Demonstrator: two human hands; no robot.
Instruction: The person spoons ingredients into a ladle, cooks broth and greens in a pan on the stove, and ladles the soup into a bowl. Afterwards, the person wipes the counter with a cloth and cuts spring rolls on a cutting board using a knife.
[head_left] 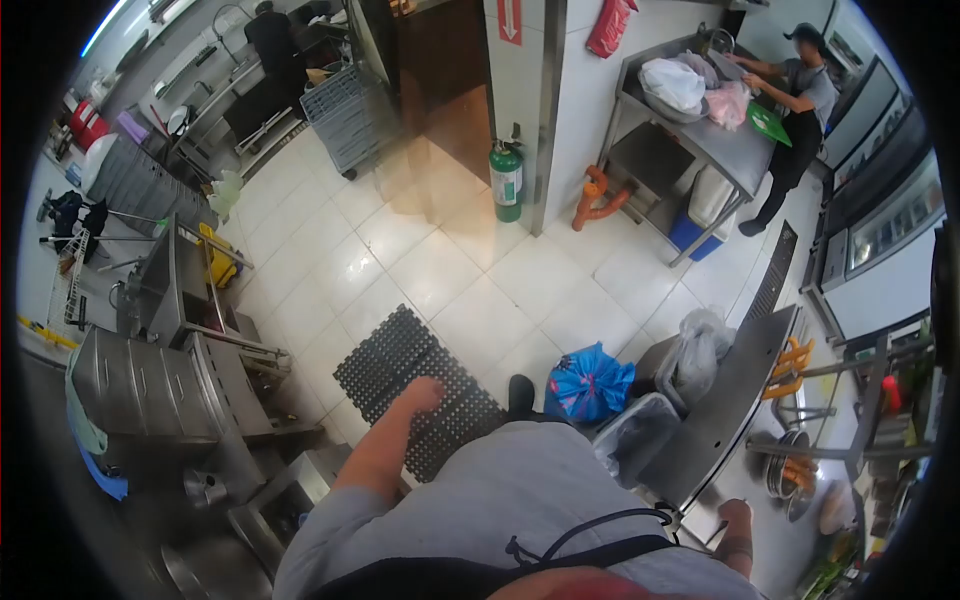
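My left hand hangs in front of me above the black perforated floor mat. Its outline is rounded with the fingers curled in, and nothing shows in it. At the lower right, my right hand is by the steel counter, beside the edge of a long steel panel. Its fingers look closed; a small thin shape shows beside them, too unclear to name. Nearest to my body on that side are a blue tied bag and a bin lined with clear plastic.
A green fire extinguisher stands at the wall corner. A grey crate stack is near the doorway. Steel drawers line the left. A co-worker handles something at a steel table; another person stands far back.
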